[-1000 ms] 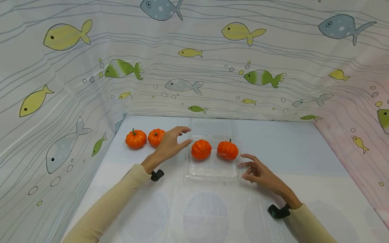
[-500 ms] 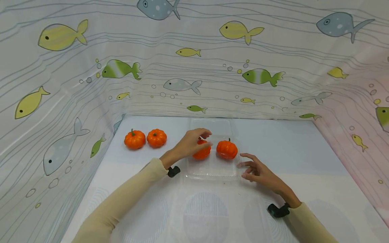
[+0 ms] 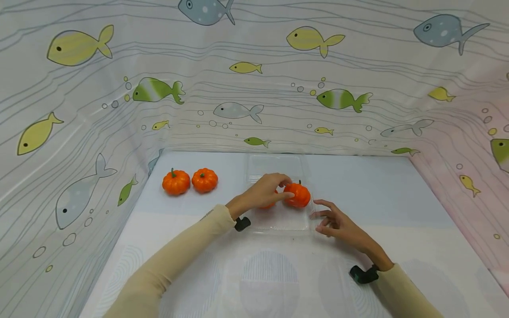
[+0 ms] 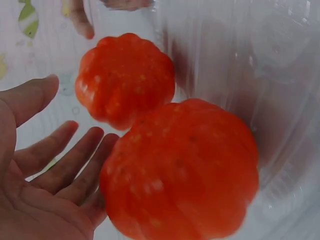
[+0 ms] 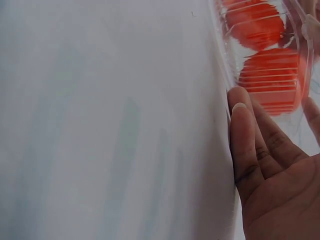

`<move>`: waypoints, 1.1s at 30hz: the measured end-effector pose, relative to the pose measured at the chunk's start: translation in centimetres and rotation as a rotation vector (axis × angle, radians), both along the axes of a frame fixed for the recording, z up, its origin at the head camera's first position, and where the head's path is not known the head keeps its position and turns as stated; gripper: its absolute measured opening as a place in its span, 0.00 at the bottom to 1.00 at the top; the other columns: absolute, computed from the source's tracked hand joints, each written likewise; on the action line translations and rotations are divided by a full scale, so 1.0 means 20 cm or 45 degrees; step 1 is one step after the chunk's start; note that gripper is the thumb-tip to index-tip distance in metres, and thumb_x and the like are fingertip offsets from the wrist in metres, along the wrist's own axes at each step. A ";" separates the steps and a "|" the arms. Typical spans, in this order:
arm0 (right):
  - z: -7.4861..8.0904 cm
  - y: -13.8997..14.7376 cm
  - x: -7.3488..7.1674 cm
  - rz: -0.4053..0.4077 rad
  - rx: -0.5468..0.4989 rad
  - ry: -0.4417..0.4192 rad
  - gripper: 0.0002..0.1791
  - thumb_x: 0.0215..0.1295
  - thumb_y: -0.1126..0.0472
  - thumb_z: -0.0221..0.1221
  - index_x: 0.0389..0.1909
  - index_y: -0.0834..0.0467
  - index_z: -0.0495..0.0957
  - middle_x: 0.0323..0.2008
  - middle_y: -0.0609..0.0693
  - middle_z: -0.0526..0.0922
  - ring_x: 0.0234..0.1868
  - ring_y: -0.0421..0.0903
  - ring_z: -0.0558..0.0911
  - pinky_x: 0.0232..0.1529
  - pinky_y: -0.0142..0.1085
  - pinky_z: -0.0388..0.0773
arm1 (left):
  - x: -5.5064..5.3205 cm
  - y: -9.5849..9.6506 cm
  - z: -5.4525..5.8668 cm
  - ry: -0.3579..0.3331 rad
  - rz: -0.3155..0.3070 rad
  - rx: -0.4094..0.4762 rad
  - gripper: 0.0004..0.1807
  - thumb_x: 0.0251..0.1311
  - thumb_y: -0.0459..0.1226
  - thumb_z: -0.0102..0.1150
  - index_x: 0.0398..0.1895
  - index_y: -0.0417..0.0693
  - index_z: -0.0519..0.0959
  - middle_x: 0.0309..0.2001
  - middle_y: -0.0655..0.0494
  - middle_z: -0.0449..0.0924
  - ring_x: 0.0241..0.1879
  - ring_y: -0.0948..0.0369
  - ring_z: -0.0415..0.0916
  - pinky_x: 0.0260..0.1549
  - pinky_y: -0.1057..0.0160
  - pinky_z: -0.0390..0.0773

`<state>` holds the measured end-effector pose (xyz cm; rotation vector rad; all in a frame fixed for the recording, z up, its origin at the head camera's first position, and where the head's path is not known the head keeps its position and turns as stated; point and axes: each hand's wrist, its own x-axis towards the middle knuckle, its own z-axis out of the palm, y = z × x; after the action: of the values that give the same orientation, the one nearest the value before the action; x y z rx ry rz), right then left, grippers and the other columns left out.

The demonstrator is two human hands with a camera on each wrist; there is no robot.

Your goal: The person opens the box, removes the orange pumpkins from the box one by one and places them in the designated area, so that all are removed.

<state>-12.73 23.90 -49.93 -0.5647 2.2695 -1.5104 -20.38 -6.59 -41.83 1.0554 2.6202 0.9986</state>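
A clear plastic clamshell box (image 3: 278,231) lies opened out on the table with two orange toy pumpkins in it. My left hand (image 3: 265,191) reaches over the left pumpkin (image 4: 182,172), hiding most of it in the head view. Its thumb and fingertips overlap the near side of the right pumpkin (image 3: 301,197). In the left wrist view the fingers are spread, and the thumb stands off from both pumpkins. At the box's right side, my right hand (image 3: 343,229) has loosely bent fingers, with fingertips right at the clear wall (image 5: 226,52).
Two more pumpkins, one with an upright green stem (image 3: 176,182) and one beside it (image 3: 204,180), sit at the table's back left. The box's clear lid (image 3: 274,162) lies toward the back. A fish-print curtain (image 3: 278,97) encloses the table's back and sides.
My left hand has moved right, from the box's left edge across the left pumpkin to the right one. The right hand has stayed where it was. The pumpkins have not moved.
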 end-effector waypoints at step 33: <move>0.01 0.00 0.01 0.000 -0.016 -0.016 0.42 0.71 0.60 0.65 0.79 0.43 0.54 0.63 0.61 0.77 0.39 0.55 0.83 0.34 0.38 0.83 | 0.01 0.19 -0.03 0.085 -0.120 -0.558 0.41 0.53 0.60 0.75 0.66 0.49 0.78 0.55 0.59 0.84 0.52 0.59 0.77 0.53 0.55 0.72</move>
<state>-12.57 23.99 -49.77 -0.5571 2.2520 -1.5246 -20.10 -2.82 -42.42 1.0965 2.6328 0.3460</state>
